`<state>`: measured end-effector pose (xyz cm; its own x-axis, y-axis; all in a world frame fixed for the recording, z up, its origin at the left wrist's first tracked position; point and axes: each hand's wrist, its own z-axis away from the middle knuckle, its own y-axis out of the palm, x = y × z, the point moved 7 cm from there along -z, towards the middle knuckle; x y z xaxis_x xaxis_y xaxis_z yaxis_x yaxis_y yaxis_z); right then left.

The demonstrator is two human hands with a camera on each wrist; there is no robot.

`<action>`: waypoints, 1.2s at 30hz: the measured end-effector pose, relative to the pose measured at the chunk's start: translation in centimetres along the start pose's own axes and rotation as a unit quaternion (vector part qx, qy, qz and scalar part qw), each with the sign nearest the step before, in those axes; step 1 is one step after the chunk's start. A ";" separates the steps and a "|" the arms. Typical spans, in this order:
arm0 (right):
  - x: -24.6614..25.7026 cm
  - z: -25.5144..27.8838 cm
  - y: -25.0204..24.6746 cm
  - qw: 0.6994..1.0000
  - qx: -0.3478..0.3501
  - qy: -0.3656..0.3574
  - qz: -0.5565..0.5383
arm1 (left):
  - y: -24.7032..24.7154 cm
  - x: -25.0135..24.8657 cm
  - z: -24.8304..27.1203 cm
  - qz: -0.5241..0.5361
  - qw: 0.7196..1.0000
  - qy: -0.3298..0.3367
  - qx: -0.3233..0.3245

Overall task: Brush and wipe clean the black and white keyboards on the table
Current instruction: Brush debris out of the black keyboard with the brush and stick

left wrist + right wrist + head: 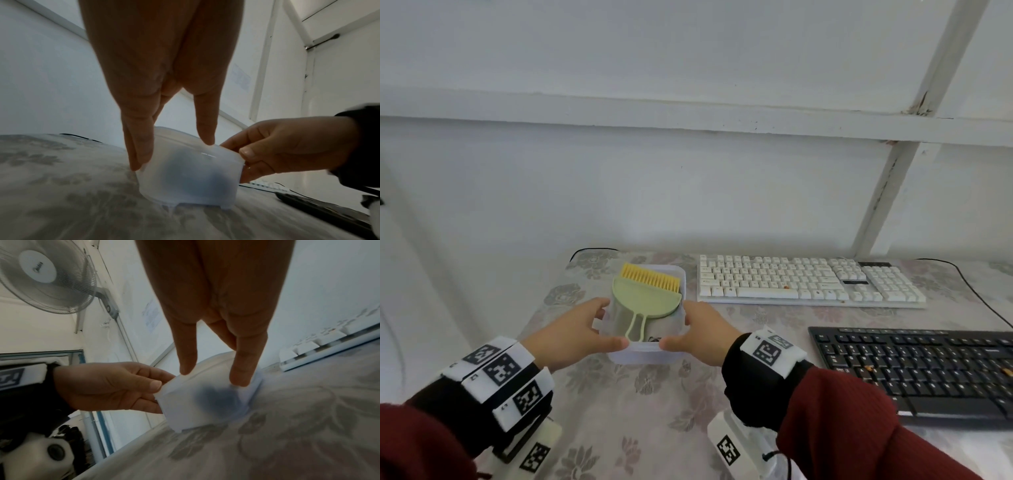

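A translucent plastic box (643,356) stands on the table's left part. It holds a green dustpan (645,298) and a yellow-bristled brush (650,279). My left hand (599,325) grips the box's left side, thumb on the near rim. My right hand (688,329) grips its right side the same way. In the left wrist view the left hand (174,146) pinches the box (189,178); a dark shape shows through the wall. The white keyboard (808,281) lies at the back right, the black keyboard (914,370) nearer, both carrying orange crumbs.
A floral cloth covers the table (654,411). Black cables (976,291) run along the back right. The wall stands close behind. In the right wrist view a wall fan (43,275) hangs on the left, and the white keyboard (320,344) lies just right of the box (201,402).
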<state>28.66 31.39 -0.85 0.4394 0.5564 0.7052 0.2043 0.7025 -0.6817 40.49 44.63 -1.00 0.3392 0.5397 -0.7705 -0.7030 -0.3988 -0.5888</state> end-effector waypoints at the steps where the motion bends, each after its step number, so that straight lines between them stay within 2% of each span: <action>1: 0.1 0.6 0.3 1.000 -0.001 -0.002 0.007 | 0.1 0.3 0.7 -0.001 1.000 0.001 -0.001; 14: 1.0 6.8 3.9 0.999 0.028 -0.029 0.032 | 1.1 2.3 8.0 0.010 0.999 0.015 0.034; 24: 1.1 8.4 5.3 0.997 0.058 -0.038 0.038 | 0.7 3.3 10.1 0.078 0.996 0.015 0.031; 28: 1.9 8.2 3.9 0.995 0.047 -0.043 0.070 | 0.7 3.3 10.2 0.102 0.994 0.015 0.045; 30: 3.1 7.4 2.2 0.989 -0.005 -0.076 0.125 | 1.0 2.9 10.3 0.116 0.992 0.016 0.048; 32: 4.9 6.2 1.7 0.977 -0.022 -0.129 0.169 | 1.1 2.9 10.3 0.133 0.990 0.004 0.040; 36: 7.5 4.6 4.0 0.937 0.060 -0.217 0.268 | 1.1 3.0 10.0 0.149 0.988 0.003 0.037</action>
<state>28.72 40.42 2.59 0.0483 0.9533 0.2982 -0.0545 0.3006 -0.9522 34.48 53.25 -1.51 0.1147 0.4021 -0.9084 -0.8162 -0.4831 -0.3169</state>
